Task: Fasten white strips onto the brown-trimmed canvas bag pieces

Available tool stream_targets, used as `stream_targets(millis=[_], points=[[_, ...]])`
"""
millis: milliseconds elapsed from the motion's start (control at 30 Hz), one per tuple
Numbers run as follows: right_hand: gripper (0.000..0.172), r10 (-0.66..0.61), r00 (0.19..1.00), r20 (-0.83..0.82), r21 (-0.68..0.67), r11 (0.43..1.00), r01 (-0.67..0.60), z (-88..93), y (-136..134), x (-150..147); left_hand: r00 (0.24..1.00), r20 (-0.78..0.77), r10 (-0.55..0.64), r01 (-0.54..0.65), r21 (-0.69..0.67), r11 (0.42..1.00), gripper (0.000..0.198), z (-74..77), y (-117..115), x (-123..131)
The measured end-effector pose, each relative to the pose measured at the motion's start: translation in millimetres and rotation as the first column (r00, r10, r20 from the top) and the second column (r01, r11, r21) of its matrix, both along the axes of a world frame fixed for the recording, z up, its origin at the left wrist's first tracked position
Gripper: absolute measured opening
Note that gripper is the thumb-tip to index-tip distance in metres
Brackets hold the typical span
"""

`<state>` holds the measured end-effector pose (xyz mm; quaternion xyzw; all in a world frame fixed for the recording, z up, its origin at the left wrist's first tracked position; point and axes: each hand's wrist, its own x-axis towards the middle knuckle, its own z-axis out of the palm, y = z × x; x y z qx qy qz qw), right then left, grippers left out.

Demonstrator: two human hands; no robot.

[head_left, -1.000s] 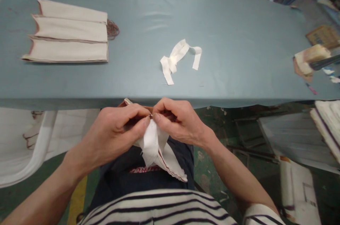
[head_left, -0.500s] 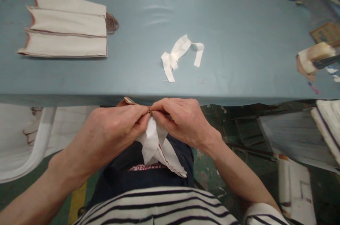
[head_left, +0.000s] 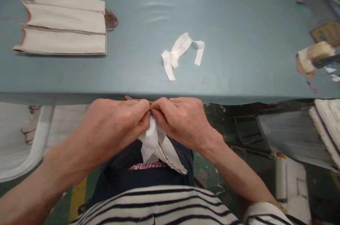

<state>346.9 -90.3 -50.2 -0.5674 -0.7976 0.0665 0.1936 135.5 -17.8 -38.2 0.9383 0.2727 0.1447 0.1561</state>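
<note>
My left hand (head_left: 119, 117) and my right hand (head_left: 180, 120) meet just below the table's front edge. Both pinch a white cloth piece with brown edging (head_left: 170, 154), their thumbs and forefingers nearly touching at a small brown gather. Loose cloth hangs under my fingers over my lap. A bit of its brown-edged part (head_left: 128, 98) shows behind my left hand. The fingertips hide what lies exactly at the pinch. Beyond my hands, a crumpled white fabric strip (head_left: 181, 46) lies on the table.
On the blue-green covered table (head_left: 239, 51), folded cream cloth pieces (head_left: 63, 19) lie at the left beside a brown cord bundle (head_left: 111, 19). A cardboard box (head_left: 326, 34) stands far right. A white curved rail (head_left: 44, 140) is at left, a cloth stack (head_left: 328, 126) at right.
My left hand has turned slightly, its fingers curling more tightly at the pinch. My right hand stays almost in place. The view has shifted a little.
</note>
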Motion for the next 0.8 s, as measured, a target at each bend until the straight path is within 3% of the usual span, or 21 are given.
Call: stream_targets(millis=[100, 167, 233, 333, 400, 500, 567, 633, 700, 800], points=[[0.036, -0.011, 0.997, -0.076, 0.032, 0.999, 0.014, -1.5, 2.6, -0.3, 0.984, 0.126, 0.126, -0.128, 0.005, 0.992, 0.027, -6.1, -3.2, 6.6], [0.033, -0.022, 0.987, -0.16, 0.054, 0.998, 0.031, -3.3, 3.8, 0.0, 0.956, 0.21, 0.203, -0.192, -0.074, 0.979, 0.025, -10.0, -5.9, 11.2], [0.029, -0.024, 0.962, -0.273, 0.057, 0.998, 0.041, -5.9, 4.4, -0.1, 0.915, 0.266, 0.303, -0.241, -0.242, 0.94, 0.023, -12.2, -8.2, 15.5], [0.023, -0.063, 0.872, -0.485, -0.006, 0.998, 0.07, -12.4, 4.8, -3.7, 0.835, 0.318, 0.448, -0.242, -0.52, 0.819, 0.02, -13.6, -9.8, 21.4], [0.02, -0.154, 0.748, -0.646, -0.126, 0.988, 0.094, -18.4, 5.6, -8.9, 0.784, 0.33, 0.527, -0.207, -0.661, 0.721, 0.02, -15.3, -9.7, 24.7], [0.026, -0.328, 0.45, -0.831, -0.351, 0.936, 0.034, -27.4, 8.6, -18.6, 0.736, 0.332, 0.591, -0.158, -0.764, 0.625, 0.022, -22.1, -9.4, 26.9], [0.038, -0.408, 0.263, -0.874, -0.435, 0.899, -0.052, -30.8, 11.2, -23.6, 0.707, 0.329, 0.626, -0.121, -0.815, 0.566, 0.022, -28.7, -9.7, 25.8], [0.046, -0.437, 0.163, -0.884, -0.458, 0.88, -0.123, -31.2, 12.8, -25.1, 0.687, 0.327, 0.649, -0.065, -0.862, 0.504, 0.024, -33.8, -10.3, 23.6], [0.047, -0.42, 0.146, -0.896, -0.44, 0.884, -0.159, -29.4, 12.5, -22.7, 0.693, 0.33, 0.64, -0.024, -0.878, 0.479, 0.025, -34.7, -10.9, 21.7], [0.036, -0.339, 0.236, -0.911, -0.377, 0.916, -0.139, -25.9, 9.3, -13.3, 0.731, 0.347, 0.587, -0.031, -0.843, 0.537, 0.024, -27.0, -11.8, 21.7]])
